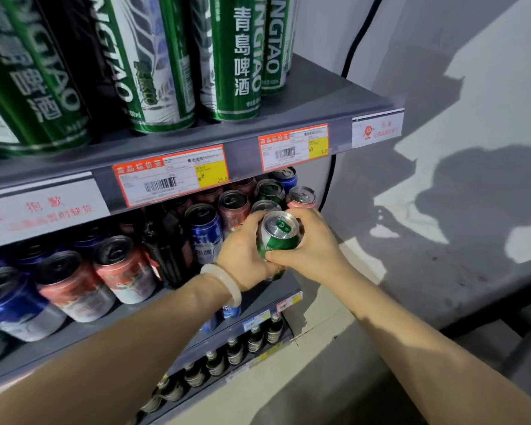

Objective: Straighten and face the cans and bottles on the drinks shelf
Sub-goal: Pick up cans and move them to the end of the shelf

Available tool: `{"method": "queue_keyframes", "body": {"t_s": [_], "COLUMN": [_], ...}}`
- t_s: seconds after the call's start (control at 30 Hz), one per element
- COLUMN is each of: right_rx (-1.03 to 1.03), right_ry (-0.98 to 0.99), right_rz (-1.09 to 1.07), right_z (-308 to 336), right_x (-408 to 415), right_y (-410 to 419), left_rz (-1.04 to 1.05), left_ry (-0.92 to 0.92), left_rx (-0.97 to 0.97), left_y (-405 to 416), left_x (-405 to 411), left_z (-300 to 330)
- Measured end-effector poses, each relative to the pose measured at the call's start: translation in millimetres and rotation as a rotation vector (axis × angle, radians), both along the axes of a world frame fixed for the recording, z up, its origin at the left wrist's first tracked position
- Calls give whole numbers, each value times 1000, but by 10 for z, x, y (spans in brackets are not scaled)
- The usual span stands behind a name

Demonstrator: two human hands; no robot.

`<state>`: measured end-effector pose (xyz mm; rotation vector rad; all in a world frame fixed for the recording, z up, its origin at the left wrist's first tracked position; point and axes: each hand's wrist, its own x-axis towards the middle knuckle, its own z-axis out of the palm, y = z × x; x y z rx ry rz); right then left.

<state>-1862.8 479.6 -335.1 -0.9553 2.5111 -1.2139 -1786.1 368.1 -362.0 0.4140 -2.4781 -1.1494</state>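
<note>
A green can (279, 233) with a silver top and green tab stands at the right front end of the middle shelf (74, 332). My left hand (242, 259), with a pale bangle on the wrist, grips its left side. My right hand (310, 243) wraps its right side and back. The lower part of the can is hidden by my fingers. Behind it stand red, blue and green cans (233, 207) in rows.
Tall green beer cans (233, 56) fill the top shelf. Red and blue cans (123, 268) line the left of the middle shelf, next to a dark bottle pack (166, 246). Small dark bottles (236, 351) stand on the bottom shelf. A grey wall (442, 179) lies to the right.
</note>
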Motion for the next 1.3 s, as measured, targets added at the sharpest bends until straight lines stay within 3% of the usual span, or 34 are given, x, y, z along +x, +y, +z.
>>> {"method": "queue_keyframes", "body": {"t_s": [0.23, 0.37, 0.57, 0.83, 1.3], "right_rx": [49, -70, 263, 483, 495], "right_ry": [-224, -96, 226, 91, 30], "right_rz": [248, -25, -83, -140, -214], "right_z": [30, 65, -56, -13, -9], "right_x": [-140, -468, -755, -907, -891], "right_y": [-136, -262, -672, -982, -1077], "left_rz": [145, 225, 296, 323, 364], "left_ry": [-6, -31, -57, -80, -108], "left_rx": [6, -3, 11, 7, 11], "left_y": [-125, -208, -291, -291, -268], "left_x": [178, 249, 279, 277, 220], "left_z": [-36, -50, -83, -125, -181]}}
